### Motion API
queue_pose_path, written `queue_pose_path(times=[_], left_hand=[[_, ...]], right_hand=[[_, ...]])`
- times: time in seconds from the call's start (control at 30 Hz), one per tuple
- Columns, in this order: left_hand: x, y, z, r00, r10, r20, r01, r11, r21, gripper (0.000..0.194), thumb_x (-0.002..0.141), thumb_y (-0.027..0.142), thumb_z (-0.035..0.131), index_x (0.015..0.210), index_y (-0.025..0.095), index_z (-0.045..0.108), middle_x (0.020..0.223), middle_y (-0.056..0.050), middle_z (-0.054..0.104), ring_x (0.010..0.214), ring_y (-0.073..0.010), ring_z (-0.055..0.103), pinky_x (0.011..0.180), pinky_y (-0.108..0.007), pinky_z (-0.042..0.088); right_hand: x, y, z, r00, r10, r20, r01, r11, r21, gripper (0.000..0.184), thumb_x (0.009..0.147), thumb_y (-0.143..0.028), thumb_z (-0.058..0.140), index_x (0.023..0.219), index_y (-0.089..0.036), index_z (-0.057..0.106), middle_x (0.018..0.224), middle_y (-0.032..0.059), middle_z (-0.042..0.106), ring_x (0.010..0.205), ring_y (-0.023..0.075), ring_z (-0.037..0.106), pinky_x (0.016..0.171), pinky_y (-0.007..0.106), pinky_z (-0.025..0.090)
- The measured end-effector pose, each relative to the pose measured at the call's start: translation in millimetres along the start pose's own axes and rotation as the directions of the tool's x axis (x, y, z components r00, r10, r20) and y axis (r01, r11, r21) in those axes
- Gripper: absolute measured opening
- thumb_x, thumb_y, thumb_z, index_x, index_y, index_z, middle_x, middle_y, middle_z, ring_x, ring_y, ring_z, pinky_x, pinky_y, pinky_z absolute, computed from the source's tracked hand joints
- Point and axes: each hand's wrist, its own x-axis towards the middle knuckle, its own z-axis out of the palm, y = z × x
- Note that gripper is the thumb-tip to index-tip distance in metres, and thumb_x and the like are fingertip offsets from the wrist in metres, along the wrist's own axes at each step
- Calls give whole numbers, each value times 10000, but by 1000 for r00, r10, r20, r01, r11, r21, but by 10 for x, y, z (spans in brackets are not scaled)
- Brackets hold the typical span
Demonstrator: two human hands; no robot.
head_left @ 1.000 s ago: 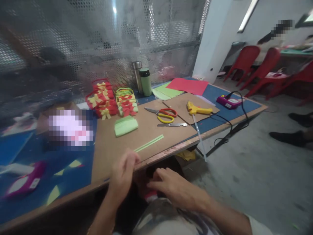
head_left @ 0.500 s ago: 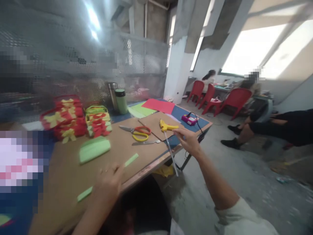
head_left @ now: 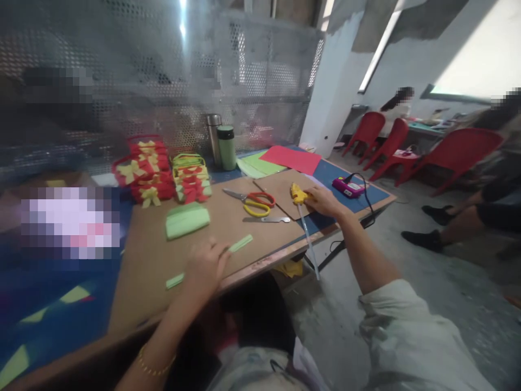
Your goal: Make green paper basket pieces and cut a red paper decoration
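- The left hand (head_left: pixel 205 266) lies over the middle of a pale-green strip (head_left: pixel 242 243), whose ends show on both sides; blur hides whether the fingers grip it or only press.
- The right hand (head_left: pixel 324 202) is closed around the handle of a yellow glue gun (head_left: pixel 299 195), a clear glue stick (head_left: pixel 310 244) trailing past the table edge.
- Beyond the strip lie folded green material (head_left: pixel 187 220) and open scissors (head_left: pixel 258 203).
- Farther back, a green tumbler (head_left: pixel 227 149) stands upright.
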Motion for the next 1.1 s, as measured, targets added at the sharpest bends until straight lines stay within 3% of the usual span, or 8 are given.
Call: queue_pose_path(times=[0.17,0.27,0.43,0.6,0.73,1.1], left_hand=[[-10,20,17,999,-43,-4,43,999,-15,279,1001,246,492,1023,196,766,919,-87,675,864,-233,623,806,-358,446],[-1,74,16,998,-59,-10,59,998,25,247,988,213,513,946,191,755,910,-89,660,842,-230,605,798,-357,435],[40,209,-3,996,-84,27,81,992,97,215,969,160,519,920,177,727,912,-109,672,889,-266,607,783,-383,406],[69,305,-10,995,-87,48,76,979,187,194,941,121,513,954,151,703,948,-133,685,921,-295,609,784,-404,386],[94,333,-19,993,-94,77,77,977,201,183,975,179,516,948,147,694,946,-139,684,933,-305,614,786,-402,383],[242,342,-137,928,-272,253,253,962,104,210,1013,251,503,957,188,695,965,-94,709,901,-245,653,739,-345,377]], right_hand=[[-178,-40,-87,997,-33,-69,38,996,77,359,964,-277,497,1244,-127,665,1182,194,686,1115,318,628,989,435,490],[-426,-164,-161,990,-94,-105,110,981,160,388,1019,-386,403,1231,-189,661,1187,143,694,1110,290,640,948,407,531],[-976,-572,-243,987,-129,-91,158,845,511,444,1018,-563,444,999,-236,742,926,71,749,887,246,699,774,345,577],[-1343,-1008,-245,947,-304,-103,303,743,597,361,1039,-493,465,957,-245,714,836,26,714,717,199,652,613,304,544],[-1387,-1184,-203,898,-426,-109,410,725,554,355,1053,-441,450,805,-256,626,755,0,644,634,176,594,568,291,510],[-1304,-1279,-64,875,-482,-52,423,706,569,251,1067,-392,437,944,-239,594,817,3,623,667,166,578,588,279,482]])
